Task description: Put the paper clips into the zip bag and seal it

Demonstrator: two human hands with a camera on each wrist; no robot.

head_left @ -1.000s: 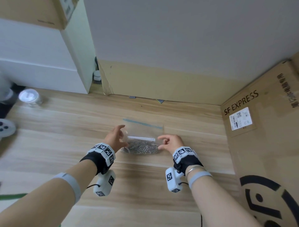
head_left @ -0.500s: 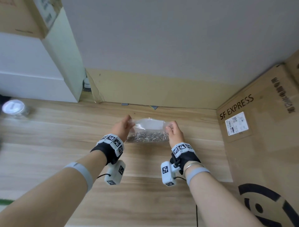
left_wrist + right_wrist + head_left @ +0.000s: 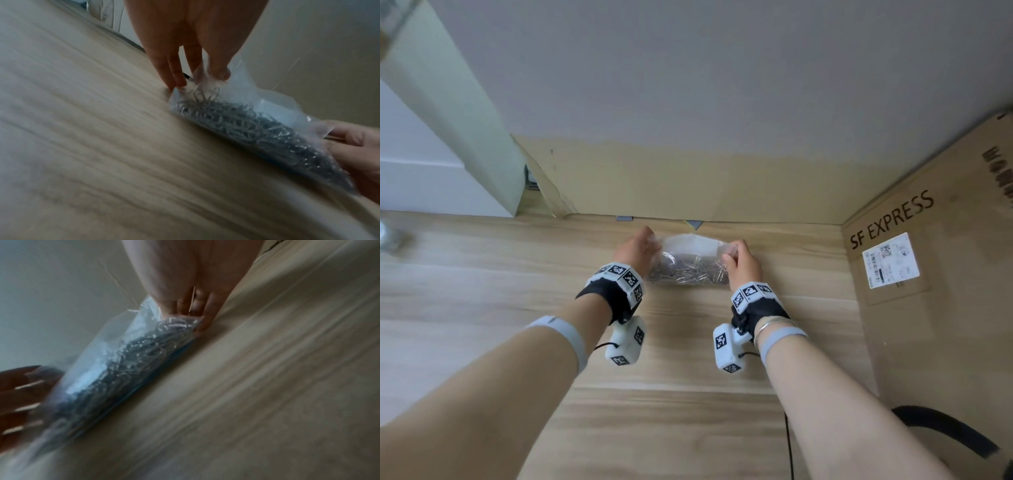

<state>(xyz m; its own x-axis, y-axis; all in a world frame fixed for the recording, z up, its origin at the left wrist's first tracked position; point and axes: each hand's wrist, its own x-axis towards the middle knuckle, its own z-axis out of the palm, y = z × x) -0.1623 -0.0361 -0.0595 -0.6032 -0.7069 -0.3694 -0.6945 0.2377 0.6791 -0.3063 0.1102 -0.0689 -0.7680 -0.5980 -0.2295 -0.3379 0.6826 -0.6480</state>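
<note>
The zip bag is thin clear crinkled plastic, glossy where it catches light, with a white patch on its upper part; it is held between the two hands just above the bench; the paper clips are inside it, a tangled heap of grey bent wire gathered along its lower edge; a blue strip shows along that edge in the right wrist view. The left hand pinches the bag's left end with curled fingertips; the right hand grips the right end, fingers wrapped around the plastic. The bench is pale wood with long streaky grain; a grey wall rises behind, its lower band tan; a brown cardboard box printed SF EXPRESS, with a white label, stands at the right; the wrist views are motion-blurred.
</note>
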